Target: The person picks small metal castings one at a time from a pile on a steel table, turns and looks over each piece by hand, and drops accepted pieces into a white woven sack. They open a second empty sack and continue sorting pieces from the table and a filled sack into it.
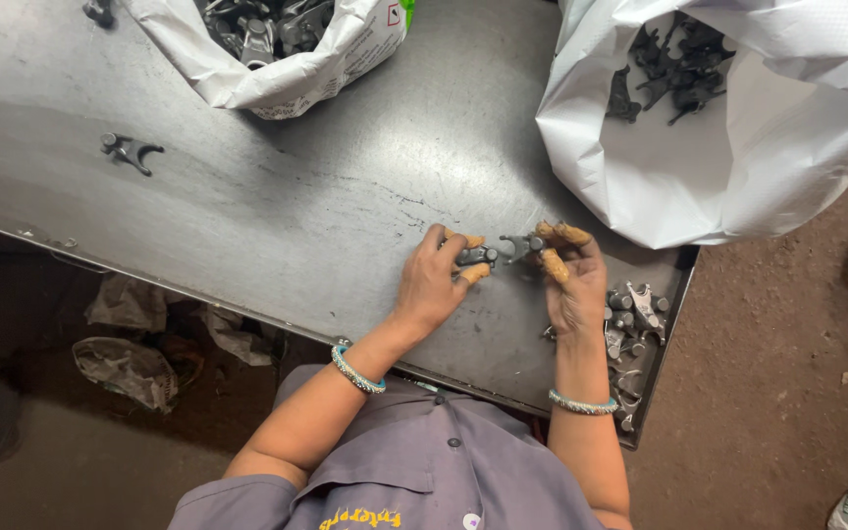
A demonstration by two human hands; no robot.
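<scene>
Pinching one small grey metal part (476,257) in my left hand (436,283), I am gripping another forked part (520,245) in my right hand (571,280), both resting on the steel bench (277,196).

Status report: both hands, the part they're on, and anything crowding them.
Left hand grip shut on small metal part. Right hand grip shut on forked metal part. Loose metal parts piled beside right wrist; white bag close ahead.

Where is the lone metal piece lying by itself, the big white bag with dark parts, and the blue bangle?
small grey forked metal part (130,150), head view, its middle.
large white plastic bag (738,167), head view, its bare side.
blue beaded bangle (356,371), head view, band on left wrist.
</scene>
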